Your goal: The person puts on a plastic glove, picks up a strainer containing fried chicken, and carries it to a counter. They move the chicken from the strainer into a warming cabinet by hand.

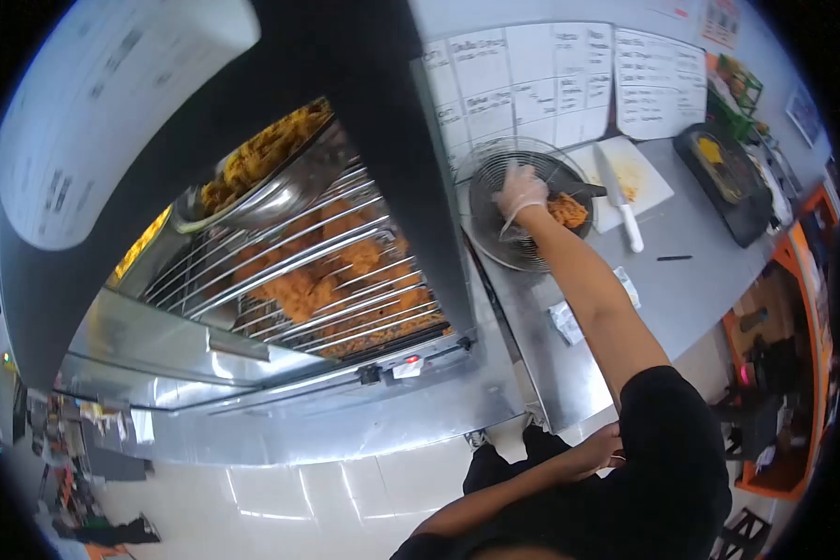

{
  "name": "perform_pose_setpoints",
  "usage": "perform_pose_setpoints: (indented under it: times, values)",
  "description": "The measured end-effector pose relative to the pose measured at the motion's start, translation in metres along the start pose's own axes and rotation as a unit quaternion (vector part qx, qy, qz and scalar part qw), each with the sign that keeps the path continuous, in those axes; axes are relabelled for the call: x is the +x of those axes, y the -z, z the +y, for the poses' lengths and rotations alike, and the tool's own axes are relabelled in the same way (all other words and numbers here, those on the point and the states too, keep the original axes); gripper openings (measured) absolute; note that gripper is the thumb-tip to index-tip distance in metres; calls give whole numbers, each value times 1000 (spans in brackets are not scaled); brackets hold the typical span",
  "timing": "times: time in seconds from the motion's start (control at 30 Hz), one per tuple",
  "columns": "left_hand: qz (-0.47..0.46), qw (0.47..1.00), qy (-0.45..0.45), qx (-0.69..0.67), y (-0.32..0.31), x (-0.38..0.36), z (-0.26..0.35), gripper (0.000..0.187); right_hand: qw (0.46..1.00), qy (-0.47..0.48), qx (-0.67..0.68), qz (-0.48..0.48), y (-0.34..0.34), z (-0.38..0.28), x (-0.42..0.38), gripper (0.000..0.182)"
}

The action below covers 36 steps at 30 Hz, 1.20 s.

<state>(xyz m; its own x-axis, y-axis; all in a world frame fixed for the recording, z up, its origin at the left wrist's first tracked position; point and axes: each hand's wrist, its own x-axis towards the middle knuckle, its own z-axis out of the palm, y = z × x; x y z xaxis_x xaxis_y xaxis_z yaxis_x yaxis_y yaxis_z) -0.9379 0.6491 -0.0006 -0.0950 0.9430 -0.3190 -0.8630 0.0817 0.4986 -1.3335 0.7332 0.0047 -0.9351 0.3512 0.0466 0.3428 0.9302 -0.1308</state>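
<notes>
My right hand [523, 193], in a clear plastic glove, reaches into a dark round pan [483, 201] on the steel counter. Its fingers look curled, but what they grip, if anything, I cannot make out. A wire strainer [513, 147] rests at the pan's far side. Beside the hand, pieces of fried chicken [567, 210] lie in the pan. My left hand [595, 455] is bent across my belly against the black shirt. Its fingers are curled in, with nothing visible in them.
On the left stands a glass warming cabinet with fried chicken [299, 289] on wire racks and a metal bowl [271, 191] above. Right of the pan are a white cutting board [651, 177], a knife [616, 191], a black tray [723, 187] and small packets [565, 322].
</notes>
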Motion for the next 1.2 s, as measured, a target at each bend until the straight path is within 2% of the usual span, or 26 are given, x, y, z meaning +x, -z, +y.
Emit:
perform_pose_setpoints:
  times: [0.03,0.1,0.13,0.17,0.2,0.23,0.27,0.3,0.33,0.37,0.43,0.47,0.53,0.63,0.7,0.77,0.8,0.87,0.9,0.97,1.03,1.07,1.1,1.13,1.17,1.2]
  values:
    - [7,1000,-7,-6,1,1,0,29,1000,-11,3,24,-10,1,6,67]
    - [38,999,5,-18,-4,2,2,30,996,-1,-8,93,-28,7,14,54]
    - [37,999,0,-24,-5,0,4,30,996,4,-12,90,-31,16,23,54]
    - [29,999,1,-28,-3,-1,7,30,988,68,130,52,-30,27,37,47]
    - [19,999,3,-33,-3,-1,7,30,955,127,267,11,-21,32,38,40]
    - [11,999,-1,-36,-2,1,3,30,957,128,259,10,-17,37,34,40]
    - [-13,999,-9,-40,2,5,-1,35,854,1,508,-113,2,40,23,37]
    - [-38,998,-15,-42,7,10,-6,40,661,-129,705,-219,22,48,9,33]
    - [-65,995,-48,-57,13,11,-13,36,563,-23,770,-299,39,65,-11,37]
    - [-32,998,-28,-53,5,7,-4,32,571,-31,769,-287,62,74,-35,37]
    - [-18,999,-13,-35,0,5,1,31,435,57,823,-361,109,75,-88,44]
    - [-19,999,-12,-28,0,6,2,31,444,51,826,-344,124,77,-108,44]
    - [5,999,-6,-34,1,10,-5,34,551,121,763,-316,148,82,-146,49]
    - [1,1000,4,-28,-1,5,-1,36,598,98,722,-335,183,83,-200,53]
    - [-13,999,-12,-43,3,3,-2,36,591,116,719,-346,190,83,-226,55]
    - [0,999,-19,-45,1,-2,1,36,665,263,576,-396,188,71,-248,56]
    - [-8,999,-23,-42,0,-4,1,35,656,268,575,-408,180,55,-261,56]
    - [-31,999,-26,-28,7,-1,-3,33,737,241,484,-406,165,13,-283,54]
    - [-23,999,-27,-31,6,-7,1,33,732,243,487,-411,156,-7,-287,54]
    - [-79,995,-63,-13,1,-14,9,32,757,203,511,-352,130,-50,-291,52]
    - [-81,995,-57,-17,6,-9,1,35,661,187,664,-297,104,-91,-287,45]
    - [-76,993,-78,-41,2,-15,4,38,663,192,663,-292,96,-110,-280,45]
    - [-71,990,-99,-67,-1,-18,2,41,655,184,696,-230,89,-127,-273,43]
    - [-94,985,-112,-93,16,-3,-19,43,642,174,727,-169,84,-140,-267,41]
    - [-95,985,-115,-90,31,12,-37,43,643,179,726,-168,80,-149,-262,41]
    - [-130,978,-144,-72,44,25,-52,42,646,140,737,-139,76,-158,-257,40]
